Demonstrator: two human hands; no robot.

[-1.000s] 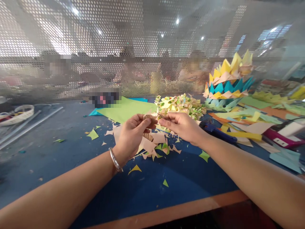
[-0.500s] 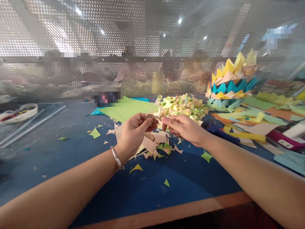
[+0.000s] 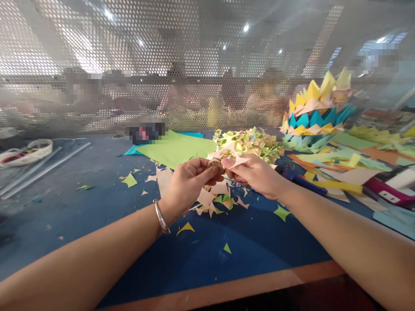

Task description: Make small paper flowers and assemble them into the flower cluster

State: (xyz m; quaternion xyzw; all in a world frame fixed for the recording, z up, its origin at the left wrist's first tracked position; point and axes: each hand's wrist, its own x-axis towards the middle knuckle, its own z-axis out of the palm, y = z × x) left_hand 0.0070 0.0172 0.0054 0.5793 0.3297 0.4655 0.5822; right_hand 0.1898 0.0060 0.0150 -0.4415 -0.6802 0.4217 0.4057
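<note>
My left hand (image 3: 188, 181), with a silver bangle on its wrist, is closed on a small round brownish piece (image 3: 214, 164); its kind is hard to make out. Right beside it, my right hand (image 3: 254, 176) pinches a pale pink paper scrap (image 3: 238, 161) that lies across its thumb and fingers. Both sets of fingertips nearly meet above the table. Under and behind them are loose pink and green paper cuttings (image 3: 205, 198). A heaped pile of small folded paper pieces (image 3: 256, 141) stands just beyond my right hand.
Green paper sheets (image 3: 175, 149) lie at the back. A tiered crown-like paper piece (image 3: 316, 116) stands back right, near paper strips (image 3: 340, 162), a dark blue tool (image 3: 301, 179) and a magenta object (image 3: 385, 190). Clear rods (image 3: 48, 168) and a white basket (image 3: 32, 152) are left. A perforated screen (image 3: 145, 99) rises behind.
My left hand has shifted slightly right, closer to my right hand. A pale pink paper scrap now shows in my right fingers, where a thin dark sliver showed before.
</note>
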